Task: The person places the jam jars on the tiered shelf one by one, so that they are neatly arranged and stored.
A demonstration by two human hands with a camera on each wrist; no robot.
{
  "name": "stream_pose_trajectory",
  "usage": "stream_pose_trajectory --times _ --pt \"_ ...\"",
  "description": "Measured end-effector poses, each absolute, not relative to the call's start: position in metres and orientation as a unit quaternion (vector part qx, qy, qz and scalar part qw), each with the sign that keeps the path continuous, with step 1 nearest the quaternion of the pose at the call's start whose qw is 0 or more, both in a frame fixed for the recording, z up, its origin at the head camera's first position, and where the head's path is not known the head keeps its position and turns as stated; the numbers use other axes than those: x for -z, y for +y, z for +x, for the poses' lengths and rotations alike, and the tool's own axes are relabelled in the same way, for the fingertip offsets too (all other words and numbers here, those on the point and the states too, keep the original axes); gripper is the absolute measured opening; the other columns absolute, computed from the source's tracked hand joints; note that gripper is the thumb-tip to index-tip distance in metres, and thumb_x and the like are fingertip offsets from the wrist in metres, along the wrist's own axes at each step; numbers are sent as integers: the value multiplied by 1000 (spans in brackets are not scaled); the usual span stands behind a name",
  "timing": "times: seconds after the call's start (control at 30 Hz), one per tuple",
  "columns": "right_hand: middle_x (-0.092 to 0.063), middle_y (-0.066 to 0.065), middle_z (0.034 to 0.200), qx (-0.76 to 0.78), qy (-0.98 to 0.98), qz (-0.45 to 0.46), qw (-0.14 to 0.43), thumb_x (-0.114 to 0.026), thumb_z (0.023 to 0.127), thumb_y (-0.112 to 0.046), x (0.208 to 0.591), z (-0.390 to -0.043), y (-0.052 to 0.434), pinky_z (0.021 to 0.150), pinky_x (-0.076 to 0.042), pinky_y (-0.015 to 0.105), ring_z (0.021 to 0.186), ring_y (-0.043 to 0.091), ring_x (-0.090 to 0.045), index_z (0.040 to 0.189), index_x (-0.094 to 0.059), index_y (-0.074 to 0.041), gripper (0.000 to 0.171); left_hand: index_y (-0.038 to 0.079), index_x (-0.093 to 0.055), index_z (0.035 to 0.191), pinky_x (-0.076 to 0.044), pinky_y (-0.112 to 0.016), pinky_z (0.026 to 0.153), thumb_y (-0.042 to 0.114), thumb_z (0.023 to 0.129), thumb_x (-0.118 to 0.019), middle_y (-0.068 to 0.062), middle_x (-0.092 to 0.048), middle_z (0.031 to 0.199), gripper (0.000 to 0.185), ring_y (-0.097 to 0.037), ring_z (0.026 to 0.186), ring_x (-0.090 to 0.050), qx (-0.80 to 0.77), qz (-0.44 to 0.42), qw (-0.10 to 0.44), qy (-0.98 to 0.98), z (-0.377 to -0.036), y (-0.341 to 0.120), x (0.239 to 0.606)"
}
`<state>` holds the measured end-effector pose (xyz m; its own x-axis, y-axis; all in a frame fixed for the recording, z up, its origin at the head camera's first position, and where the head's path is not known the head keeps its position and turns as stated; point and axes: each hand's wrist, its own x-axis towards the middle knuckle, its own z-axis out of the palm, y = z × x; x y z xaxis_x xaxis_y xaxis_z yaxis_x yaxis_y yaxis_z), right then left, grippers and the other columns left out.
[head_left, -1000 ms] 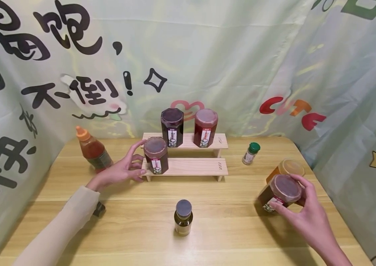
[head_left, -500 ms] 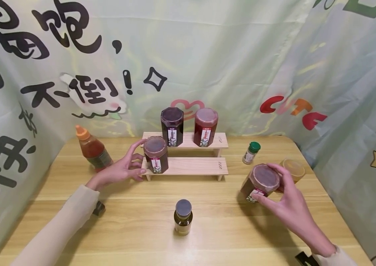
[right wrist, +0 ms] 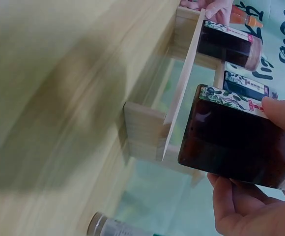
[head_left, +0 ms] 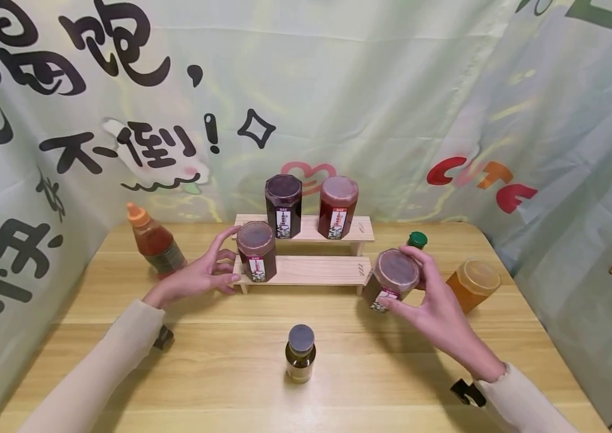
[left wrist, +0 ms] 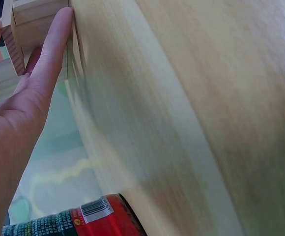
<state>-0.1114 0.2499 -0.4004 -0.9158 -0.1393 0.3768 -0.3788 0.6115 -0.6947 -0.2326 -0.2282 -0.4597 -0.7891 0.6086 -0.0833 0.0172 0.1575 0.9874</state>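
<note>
At the far left of the tabletop (head_left: 95, 337) an orange-capped sauce bottle (head_left: 153, 243) is seen lying tilted near the backdrop. Just to its right the left hand (head_left: 198, 278) is rested against the left end of a two-step wooden rack (head_left: 311, 270); its fingers (left wrist: 51, 46) are held straight and relaxed, pressed on the end of the wood and gripping nothing. A dark jar (head_left: 256, 251) is set on the lower step at that end, just beside the fingertips. On the upper step two more jars are stood side by side, a near-black jar (head_left: 283, 205) and a red jar (head_left: 338, 206). In front of the rack, near the middle of the tabletop, a small grey-capped bottle (head_left: 300, 353) is stood upright, well apart from both hands. Further right, a brown jar (head_left: 391, 279) is held by the right hand (head_left: 436, 307), whose fingers are curled round its lid and sides; the jar is tilted and is kept just beside the right end of the lower step, close to the wood; whether it touches cannot be told. Behind the hand a green-capped shaker (head_left: 416, 240) is partly hidden. At the far right an amber jar (head_left: 474, 284) is seen leaning on the tabletop.
</note>
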Motion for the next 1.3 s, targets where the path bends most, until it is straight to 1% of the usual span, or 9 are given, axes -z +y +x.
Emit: stream_pose_trajectory --times 0.13,0.23,0.37,0.5,0.6,0.83,1.03,1.23,1.3 --pt "-69 7 134 -436 -876 161 129 -100 81 -10 401 -122 239 90 -55 20 109 23 -68 163 -40 -21 102 50 -1 171 -66 -60 87 -4 104 -70 -33 -42 147 111 -48 125 -63 -611 219 237 723 -232 -227 459" --pt "-70 10 132 -446 -874 159 112 -100 81 -10 402 -129 229 93 -58 33 110 25 -69 163 -36 -18 104 49 0 172 -66 -60 86 -6 103 -70 -34 -43 146 112 -49 124 -64 -610 220 235 724 -232 -227 459" --pt "-70 14 131 -460 -871 150 86 -100 82 -11 403 -137 215 97 -57 53 109 29 -71 161 -32 -15 104 50 0 171 -66 -60 87 -4 103 -71 -34 -42 146 112 -49 124 -63 -609 217 237 725 -232 -227 459" --pt "-69 16 133 -479 -861 157 70 -100 81 -8 403 -146 201 99 -57 60 110 31 -72 158 -33 -14 102 51 -1 171 -66 -60 87 -4 103 -72 -34 -41 147 113 -49 125 -62 -610 212 239 725 -231 -228 459" --pt "-68 16 134 -488 -853 171 63 -99 81 -7 403 -151 193 100 -58 61 115 31 -70 157 -34 -15 101 50 0 171 -66 -60 88 -4 103 -72 -34 -40 147 113 -49 124 -63 -610 215 240 724 -231 -228 459" --pt "-64 17 140 -492 -845 204 54 -99 80 -6 406 -161 173 110 -55 54 130 32 -64 158 -34 -14 101 48 1 172 -66 -60 87 -4 103 -71 -35 -39 146 113 -48 122 -64 -608 223 238 724 -232 -227 459" --pt "-64 15 140 -480 -849 213 55 -99 80 -6 407 -170 160 115 -48 60 132 31 -62 158 -35 -15 101 49 0 172 -66 -59 87 -2 103 -72 -34 -39 148 112 -48 123 -63 -606 223 236 726 -232 -228 459" --pt "-63 14 141 -482 -848 214 50 -98 82 -6 409 -175 151 115 -48 59 132 30 -61 158 -36 -16 99 50 1 172 -66 -59 88 -3 103 -72 -35 -38 148 113 -48 124 -63 -607 220 237 726 -232 -229 460" --pt "-62 15 142 -488 -844 215 48 -97 83 -5 410 -177 150 114 -50 58 132 31 -61 158 -35 -16 99 50 1 172 -66 -59 88 -3 103 -72 -35 -37 148 113 -48 124 -62 -608 220 237 725 -232 -229 460"
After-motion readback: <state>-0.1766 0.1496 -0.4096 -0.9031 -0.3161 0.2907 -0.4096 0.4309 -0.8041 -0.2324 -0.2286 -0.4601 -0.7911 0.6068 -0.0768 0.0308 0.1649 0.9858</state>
